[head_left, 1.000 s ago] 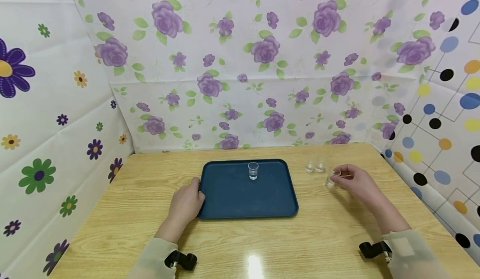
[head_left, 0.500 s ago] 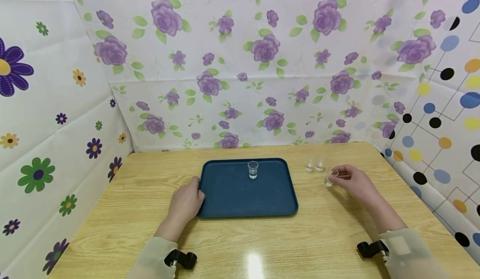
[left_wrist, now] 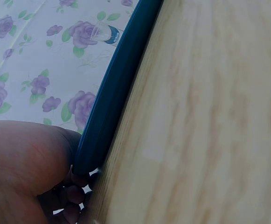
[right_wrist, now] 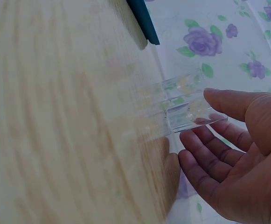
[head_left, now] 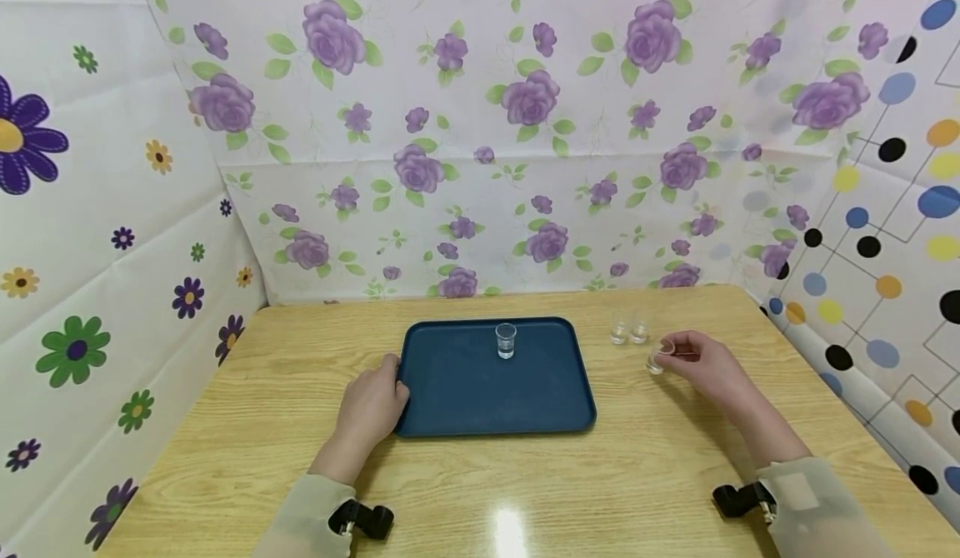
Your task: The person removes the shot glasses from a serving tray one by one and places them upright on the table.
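Note:
A dark blue rectangular tray point(head_left: 487, 400) lies on the wooden table. My left hand point(head_left: 371, 404) grips its left edge, and the left wrist view shows the tray's rim point(left_wrist: 114, 88) between thumb and fingers. Toward the tray's back stands a clear shot glass point(head_left: 506, 341), upright. Right of the tray, my right hand point(head_left: 705, 366) pinches another shot glass point(head_left: 655, 364) near its rim. In the right wrist view the thumb and fingers of this hand point(right_wrist: 252, 135) are at the upper part of the glass point(right_wrist: 179, 116), whose base is at the tabletop.
Two more clear shot glasses, one point(head_left: 618, 331) beside the other point(head_left: 639, 330), stand close together behind the right hand. The wooden table point(head_left: 450, 491) ends at a flower-patterned cloth point(head_left: 480, 233) at the back. Patterned cloths also hang at both sides.
The right hand and the shot glass it pinches have shifted slightly left. The left hand and the tray stay where they were.

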### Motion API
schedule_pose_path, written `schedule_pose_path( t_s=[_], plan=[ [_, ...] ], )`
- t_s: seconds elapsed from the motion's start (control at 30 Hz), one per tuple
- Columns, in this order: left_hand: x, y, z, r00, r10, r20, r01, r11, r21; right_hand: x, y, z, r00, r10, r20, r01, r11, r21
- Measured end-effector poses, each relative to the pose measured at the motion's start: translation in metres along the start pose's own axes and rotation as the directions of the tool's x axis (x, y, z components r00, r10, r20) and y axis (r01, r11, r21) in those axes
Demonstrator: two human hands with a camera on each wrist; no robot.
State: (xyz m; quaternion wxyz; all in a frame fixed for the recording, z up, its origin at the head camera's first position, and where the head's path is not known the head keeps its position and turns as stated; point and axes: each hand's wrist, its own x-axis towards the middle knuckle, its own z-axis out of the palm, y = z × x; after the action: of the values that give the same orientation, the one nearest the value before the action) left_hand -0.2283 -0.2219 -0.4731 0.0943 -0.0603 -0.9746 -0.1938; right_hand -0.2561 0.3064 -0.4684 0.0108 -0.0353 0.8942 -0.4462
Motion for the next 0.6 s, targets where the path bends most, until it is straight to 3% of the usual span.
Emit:
schedule_pose_path(
  t_s=[0.6],
  plan=[
    [0.0,0.0,0.0,1.0,0.018,-0.022,-0.018,1.0,-0.001,-0.004,-0.01,-0.007,0.999,-0.009,0.037,0.008,0.999,0.04]
  ],
)
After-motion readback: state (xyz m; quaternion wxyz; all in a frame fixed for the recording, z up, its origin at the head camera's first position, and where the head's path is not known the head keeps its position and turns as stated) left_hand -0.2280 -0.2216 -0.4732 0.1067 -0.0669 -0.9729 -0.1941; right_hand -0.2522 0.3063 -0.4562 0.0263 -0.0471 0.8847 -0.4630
